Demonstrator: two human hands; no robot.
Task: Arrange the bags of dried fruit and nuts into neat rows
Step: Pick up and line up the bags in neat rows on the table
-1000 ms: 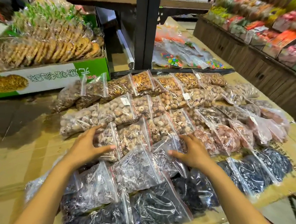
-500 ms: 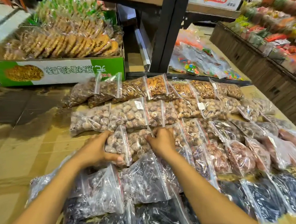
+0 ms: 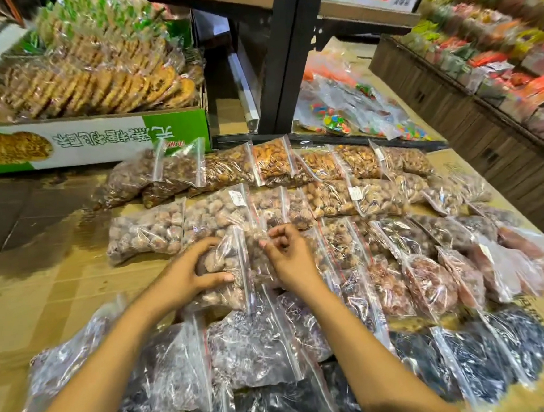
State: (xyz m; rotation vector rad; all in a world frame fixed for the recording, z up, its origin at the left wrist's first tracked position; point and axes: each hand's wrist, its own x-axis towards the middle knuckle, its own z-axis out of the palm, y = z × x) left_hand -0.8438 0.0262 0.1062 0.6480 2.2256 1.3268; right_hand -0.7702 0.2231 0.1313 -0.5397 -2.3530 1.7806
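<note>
The left hand [image 3: 185, 277] grips a bag of pale brown dried fruit [image 3: 226, 262], with the thumb on its near side and the fingers curled over its far side. This bag lies at the left end of the third row from the far side, on the cardboard [image 3: 45, 302]. The right hand [image 3: 290, 259] is just right of it with curled fingers; I cannot tell if they pinch the plastic.
</note>
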